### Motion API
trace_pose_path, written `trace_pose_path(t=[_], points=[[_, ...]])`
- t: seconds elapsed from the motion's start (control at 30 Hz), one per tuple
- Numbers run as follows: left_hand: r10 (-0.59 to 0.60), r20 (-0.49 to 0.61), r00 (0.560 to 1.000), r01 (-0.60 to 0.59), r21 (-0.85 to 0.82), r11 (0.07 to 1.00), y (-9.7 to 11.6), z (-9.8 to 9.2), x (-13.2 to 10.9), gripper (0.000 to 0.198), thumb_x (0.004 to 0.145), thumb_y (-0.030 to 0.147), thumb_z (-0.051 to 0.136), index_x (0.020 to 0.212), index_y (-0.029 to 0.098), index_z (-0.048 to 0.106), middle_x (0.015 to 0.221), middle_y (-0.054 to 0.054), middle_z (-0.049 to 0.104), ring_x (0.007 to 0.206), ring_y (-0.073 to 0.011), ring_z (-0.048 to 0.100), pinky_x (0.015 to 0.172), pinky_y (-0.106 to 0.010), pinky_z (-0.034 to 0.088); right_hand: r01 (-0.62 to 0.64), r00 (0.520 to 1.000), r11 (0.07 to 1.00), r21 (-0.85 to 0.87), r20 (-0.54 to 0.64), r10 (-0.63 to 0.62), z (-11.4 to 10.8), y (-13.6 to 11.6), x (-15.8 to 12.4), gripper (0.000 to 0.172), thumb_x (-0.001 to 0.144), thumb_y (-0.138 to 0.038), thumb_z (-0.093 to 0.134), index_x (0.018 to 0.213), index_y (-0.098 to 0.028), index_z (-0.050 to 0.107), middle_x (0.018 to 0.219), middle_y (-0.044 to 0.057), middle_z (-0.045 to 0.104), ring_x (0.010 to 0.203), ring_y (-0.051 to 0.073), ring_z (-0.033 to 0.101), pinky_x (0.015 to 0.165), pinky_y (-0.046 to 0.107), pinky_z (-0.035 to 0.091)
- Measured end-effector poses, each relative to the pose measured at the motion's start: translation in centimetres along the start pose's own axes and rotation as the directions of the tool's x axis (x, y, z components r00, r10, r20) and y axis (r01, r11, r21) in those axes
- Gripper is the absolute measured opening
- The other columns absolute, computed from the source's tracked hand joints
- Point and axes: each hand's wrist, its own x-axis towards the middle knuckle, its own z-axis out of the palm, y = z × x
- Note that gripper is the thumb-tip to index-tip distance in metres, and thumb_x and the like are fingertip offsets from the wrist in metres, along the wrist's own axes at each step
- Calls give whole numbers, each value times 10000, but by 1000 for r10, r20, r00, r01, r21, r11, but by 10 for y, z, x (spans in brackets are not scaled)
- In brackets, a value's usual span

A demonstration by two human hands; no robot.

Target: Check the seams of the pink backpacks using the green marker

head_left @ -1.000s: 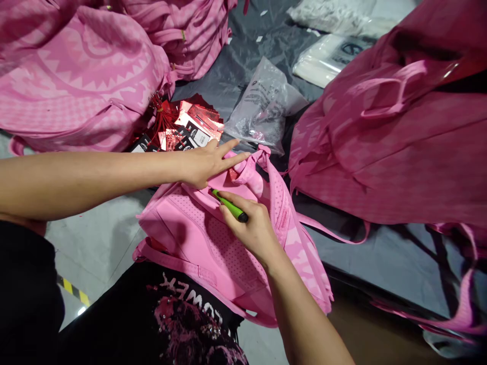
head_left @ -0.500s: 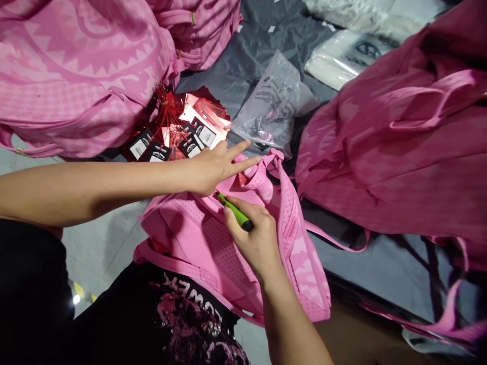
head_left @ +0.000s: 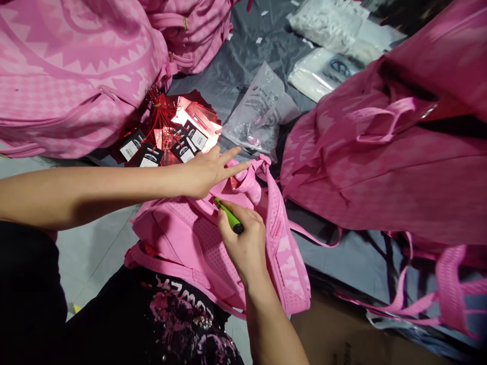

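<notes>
A pink backpack (head_left: 213,243) with dotted back padding and straps lies across the person's lap, against the edge of the grey-covered table. My right hand (head_left: 245,235) is closed around a green tool (head_left: 230,217) with a black end, its tip at the upper part of the backpack. Just above that tip, my left hand (head_left: 209,172) rests on the backpack with its fingers spread, two of them pointing right. What lies under its palm is hidden. Beyond the left forearm, a bundle of red and black tags (head_left: 182,132) with red strings lies on the table.
Large pink backpacks stand at the left (head_left: 76,76) and right (head_left: 380,167). A clear plastic bag (head_left: 261,109) lies between them. White packages (head_left: 323,73) sit farther back. Straps hang over the table's front edge, above a brown cardboard box (head_left: 331,329).
The view has shifted, so most things appear slightly farther left. Both hands keep nearly the same pose on the backpack, and the green tool stays in the right hand.
</notes>
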Motion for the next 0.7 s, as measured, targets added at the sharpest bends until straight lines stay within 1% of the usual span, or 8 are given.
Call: trace_pose_path(t=[0.1, 0.17, 0.27, 0.33, 0.43, 0.53, 0.7], points=[[10, -21, 1000, -10, -5, 1000, 0, 1, 0, 1049, 773, 4, 530, 1610, 334, -11, 1676, -170, 65, 1317, -413, 386, 923, -471, 492, 7, 1000, 1000, 6, 10, -7, 0, -1, 0, 231, 896, -265, 596, 1059, -196, 746, 1018, 59, 784, 922, 237, 728, 918, 440, 511], [7, -13, 1000, -7, 0, 1000, 0, 0, 0, 1044, 784, 6, 530, 1610, 329, -22, 1675, -177, 61, 1310, -410, 395, 926, -475, 494, -1, 1000, 1000, 10, 20, 0, -1, -1, 0, 232, 894, -267, 595, 1056, -200, 747, 1012, 60, 785, 911, 237, 729, 909, 441, 519], [0, 5, 1000, 0, 7, 1000, 1, 0, 0, 1019, 800, -4, 511, 1612, 325, -11, 1674, -181, 60, 1314, -408, 397, 923, -470, 500, -2, 1000, 1000, -28, 1, 2, -2, 0, 0, 237, 883, -243, 591, 1055, -199, 748, 1011, 62, 784, 930, 248, 728, 939, 476, 512], [1, -13, 1000, -1, 6, 1000, 1, 2, 0, 1015, 802, 3, 512, 1612, 327, -8, 1674, -179, 66, 1314, -415, 397, 918, -480, 505, -2, 999, 999, 39, 45, 0, -2, 2, 0, 256, 883, -236, 592, 1087, -197, 743, 1058, 62, 778, 961, 239, 730, 950, 462, 526], [5, -37, 999, -5, -1, 1000, 0, 3, 0, 1025, 798, 18, 527, 1610, 334, -11, 1677, -170, 70, 1318, -419, 394, 931, -504, 504, -56, 996, 989, 136, 77, 46, -1, 6, 0, 274, 884, -241, 605, 1119, -205, 741, 1113, 58, 770, 1010, 229, 729, 961, 423, 551], [1, -18, 1000, -1, 1, 1000, 2, 2, 0, 1038, 783, 12, 543, 1612, 328, 5, 1680, -165, 61, 1336, -423, 378, 944, -512, 501, -83, 993, 977, 198, 100, 64, 0, 7, -1, 293, 881, -245, 616, 1145, -210, 736, 1136, 52, 765, 1032, 225, 729, 984, 410, 555], [-12, -18, 1000, 12, 2, 1000, 2, 1, -1, 1070, 758, -29, 524, 1609, 347, -4, 1681, -155, 74, 1326, -399, 400, 944, -500, 506, -75, 995, 980, 187, 84, 60, 0, 8, 0, 297, 883, -251, 616, 1147, -197, 740, 1134, 64, 765, 1025, 232, 732, 996, 422, 554]])
